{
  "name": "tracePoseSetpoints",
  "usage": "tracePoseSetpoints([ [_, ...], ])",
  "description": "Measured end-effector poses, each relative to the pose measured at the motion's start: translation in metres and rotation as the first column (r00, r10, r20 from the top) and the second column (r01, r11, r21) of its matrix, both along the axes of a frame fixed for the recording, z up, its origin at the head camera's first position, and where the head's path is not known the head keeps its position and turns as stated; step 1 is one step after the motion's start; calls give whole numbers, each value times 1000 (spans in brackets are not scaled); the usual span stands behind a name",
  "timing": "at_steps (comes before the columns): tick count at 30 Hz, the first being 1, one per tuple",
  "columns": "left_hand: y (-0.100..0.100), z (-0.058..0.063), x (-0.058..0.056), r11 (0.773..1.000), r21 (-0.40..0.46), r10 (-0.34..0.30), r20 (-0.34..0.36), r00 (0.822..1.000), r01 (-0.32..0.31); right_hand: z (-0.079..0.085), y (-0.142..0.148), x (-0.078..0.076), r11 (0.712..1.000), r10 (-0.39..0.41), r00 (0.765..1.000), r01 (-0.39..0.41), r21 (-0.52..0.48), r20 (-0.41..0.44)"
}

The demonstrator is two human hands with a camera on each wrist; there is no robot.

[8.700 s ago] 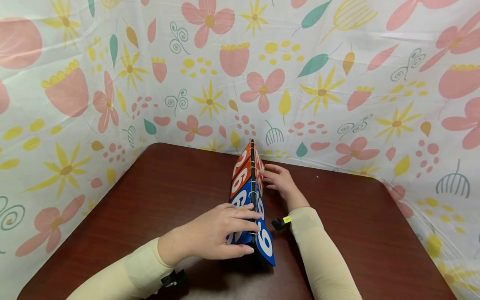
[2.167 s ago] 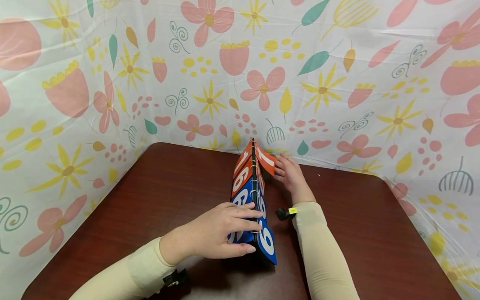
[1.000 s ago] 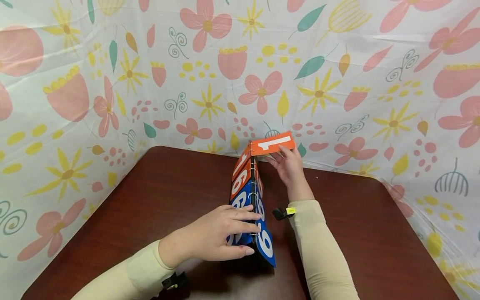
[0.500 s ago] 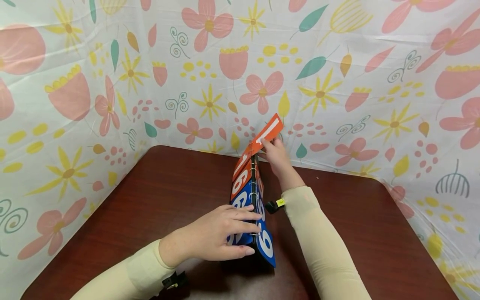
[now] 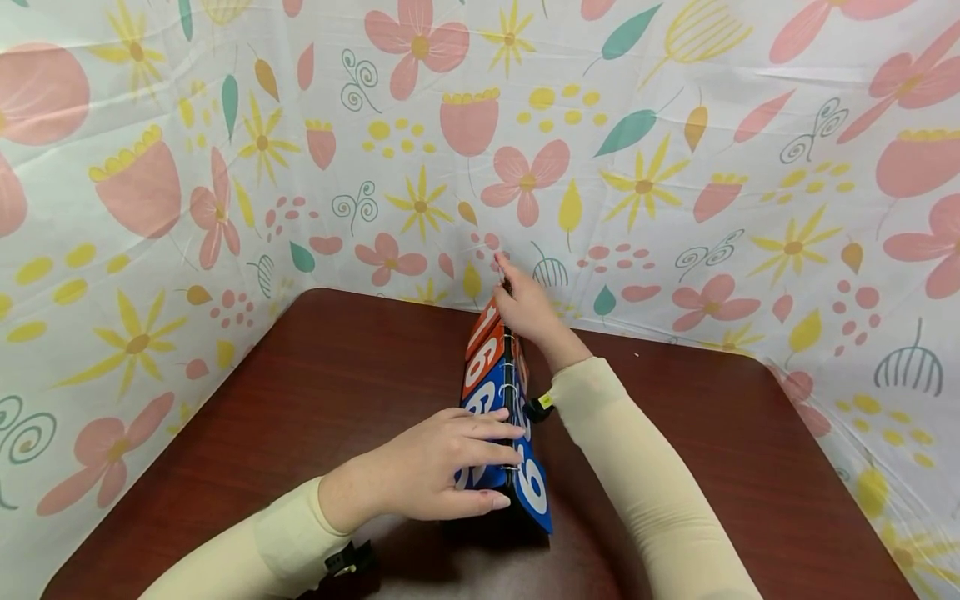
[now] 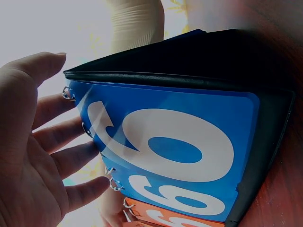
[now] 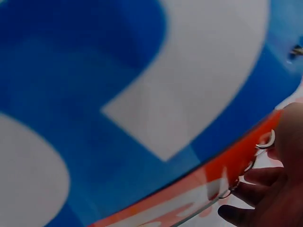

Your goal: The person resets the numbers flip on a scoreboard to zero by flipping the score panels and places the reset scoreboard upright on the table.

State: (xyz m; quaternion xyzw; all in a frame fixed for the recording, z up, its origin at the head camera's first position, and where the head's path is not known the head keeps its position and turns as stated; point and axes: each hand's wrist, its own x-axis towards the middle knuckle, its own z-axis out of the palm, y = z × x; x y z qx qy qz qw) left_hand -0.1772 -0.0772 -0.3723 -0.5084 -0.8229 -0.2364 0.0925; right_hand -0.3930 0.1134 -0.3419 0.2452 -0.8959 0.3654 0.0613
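A tent-shaped flip scoreboard [image 5: 483,367] stands on the table, with white digits on blue and orange cards hung from metal rings along its ridge. My left hand [image 5: 420,471] rests fairly straight fingers over the near end of the ridge; in the left wrist view these fingers [image 6: 66,137] touch the rings above a blue card [image 6: 227,106]. At the far end my right hand [image 5: 532,310] pinches an orange number card, raised above the ridge and seen nearly edge-on. In the right wrist view, a blue card [image 7: 71,71] fills most of the picture, and fingers [image 7: 253,194] show beside the rings.
The dark reddish-brown table [image 5: 322,375] reaches back to a flower-printed curtain [image 5: 600,167] that hangs behind it and at both sides. A black strap clip [image 5: 348,558] sits at the left wrist and another black clip [image 5: 538,408] at the right.
My right hand has lifted the orange "1" card from the scoreboard's right face and swung it up and leftward over the ridge. The left hand stays in place.
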Motion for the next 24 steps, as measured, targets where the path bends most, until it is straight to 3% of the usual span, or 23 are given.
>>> tracePoseSetpoints([
  [8,0,0,-1,1000,3,-8,7,1000,8,-1,-11,-2,975,56,994,-33,222,-98],
  [24,0,-1,-1,1000,5,-1,2,1000,1,6,-16,-5,884,86,996,-70,462,-13],
])
